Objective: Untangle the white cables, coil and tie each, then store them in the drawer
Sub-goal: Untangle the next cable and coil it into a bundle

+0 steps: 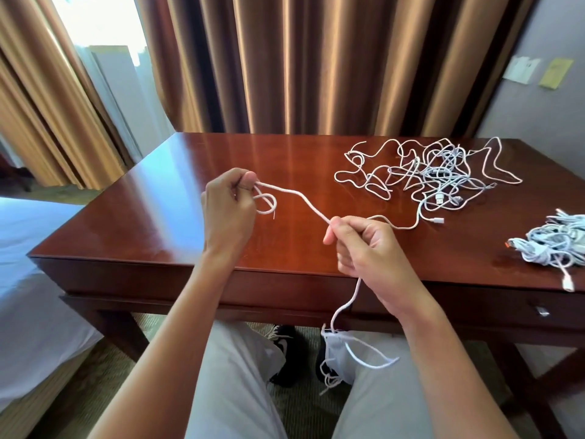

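Above the desk, the left hand pinches a cable between thumb and curled fingers, a small loop hanging just below the grip. That cable runs down-right to the right hand, whose thumb and forefinger pinch it while the other fingers curl round it. From that fist one length drops past the desk edge onto the lap; another trails back across the desktop to the tangle at far right. Near the right edge lies a bundle of coiled cables. Behind hang curtains.
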Demonstrator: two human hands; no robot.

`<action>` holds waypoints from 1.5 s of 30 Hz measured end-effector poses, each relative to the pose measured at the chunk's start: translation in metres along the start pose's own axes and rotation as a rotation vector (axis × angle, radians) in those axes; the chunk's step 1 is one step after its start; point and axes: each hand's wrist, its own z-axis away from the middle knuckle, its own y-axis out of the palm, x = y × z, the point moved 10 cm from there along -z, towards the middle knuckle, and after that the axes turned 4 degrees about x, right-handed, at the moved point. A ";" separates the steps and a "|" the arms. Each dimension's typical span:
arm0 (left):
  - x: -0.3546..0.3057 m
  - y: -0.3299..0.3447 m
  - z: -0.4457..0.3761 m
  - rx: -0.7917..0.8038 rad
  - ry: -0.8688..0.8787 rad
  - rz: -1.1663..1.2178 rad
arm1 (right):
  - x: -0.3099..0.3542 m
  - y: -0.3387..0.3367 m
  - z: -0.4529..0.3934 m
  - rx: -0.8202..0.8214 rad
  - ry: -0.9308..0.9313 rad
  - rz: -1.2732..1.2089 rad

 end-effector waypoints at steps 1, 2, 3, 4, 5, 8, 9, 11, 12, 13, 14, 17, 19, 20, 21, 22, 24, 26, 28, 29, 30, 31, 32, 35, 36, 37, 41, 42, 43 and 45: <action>-0.004 0.001 0.001 -0.003 0.029 -0.010 | -0.003 0.004 -0.002 0.024 0.026 -0.007; -0.008 0.004 0.001 0.000 0.061 -0.022 | -0.005 0.009 -0.004 0.050 0.058 -0.018; -0.011 0.007 0.002 0.009 0.089 -0.032 | -0.007 0.016 -0.005 0.078 0.078 -0.044; -0.015 0.012 0.004 0.024 0.107 -0.035 | -0.006 0.023 -0.006 0.101 0.079 -0.088; -0.019 0.016 0.007 0.039 0.120 -0.030 | -0.002 0.028 -0.007 0.110 0.054 -0.122; -0.020 0.027 0.013 0.065 0.055 0.113 | 0.011 0.034 -0.008 0.050 -0.081 -0.130; -0.011 0.033 0.016 0.091 -0.053 0.233 | 0.015 0.035 -0.007 0.022 -0.146 -0.099; 0.006 0.056 0.028 0.201 -0.322 0.505 | 0.021 0.039 -0.004 -0.041 -0.252 -0.021; 0.010 0.068 0.036 0.266 -0.427 0.633 | 0.020 0.041 -0.003 -0.060 -0.267 -0.012; 0.011 0.076 0.041 0.307 -0.500 0.731 | 0.018 0.043 -0.003 -0.084 -0.276 0.001; 0.012 0.081 0.045 0.323 -0.546 0.809 | 0.017 0.044 -0.003 -0.094 -0.289 0.037; 0.007 0.088 0.052 0.386 -0.560 0.885 | 0.020 0.042 -0.006 -0.129 -0.311 0.246; 0.004 0.095 0.060 0.447 -0.579 0.917 | 0.022 0.037 -0.009 -0.160 -0.312 0.289; 0.005 0.100 0.064 0.473 -0.626 0.960 | 0.023 0.037 -0.010 -0.166 -0.317 0.297; 0.006 0.104 0.068 0.491 -0.698 1.030 | 0.021 0.037 -0.010 -0.169 -0.312 0.300; 0.005 0.107 0.070 0.496 -0.772 1.109 | 0.016 0.038 -0.011 -0.168 -0.295 0.311; 0.004 0.110 0.072 0.491 -0.859 1.216 | 0.007 0.040 -0.010 -0.163 -0.282 0.397; 0.001 0.109 0.072 0.491 -0.880 1.233 | 0.007 0.042 -0.009 -0.139 -0.349 0.453; -0.002 0.110 0.075 0.538 -0.877 1.216 | 0.014 0.042 -0.008 -0.132 -0.439 0.542; -0.003 0.110 0.077 0.565 -0.879 1.199 | 0.018 0.043 -0.008 -0.141 -0.479 0.625; -0.001 0.111 0.078 0.585 -0.889 1.187 | 0.022 0.045 -0.008 -0.150 -0.511 0.695; -0.001 0.111 0.080 0.602 -0.901 1.189 | 0.026 0.047 -0.008 -0.161 -0.536 0.743; -0.001 0.112 0.080 0.612 -0.910 1.205 | 0.028 0.048 -0.007 -0.175 -0.560 0.775; 0.001 0.114 0.081 0.621 -0.907 1.242 | 0.033 0.049 -0.006 -0.221 -0.613 0.848; 0.004 0.115 0.083 0.634 -0.905 1.229 | 0.034 0.048 -0.005 -0.231 -0.620 0.847; 0.005 0.116 0.085 0.655 -0.901 1.210 | 0.035 0.047 -0.005 -0.237 -0.625 0.831; 0.008 0.121 0.093 0.664 -0.908 1.205 | 0.036 0.049 -0.007 -0.236 -0.635 0.782; 0.011 0.123 0.094 0.646 -0.919 1.217 | 0.036 0.049 -0.008 -0.248 -0.638 0.802; 0.013 0.125 0.095 0.628 -0.931 1.235 | 0.036 0.049 -0.008 -0.271 -0.646 0.842; 0.018 0.126 0.097 0.617 -0.931 1.217 | 0.037 0.049 -0.006 -0.333 -0.679 0.977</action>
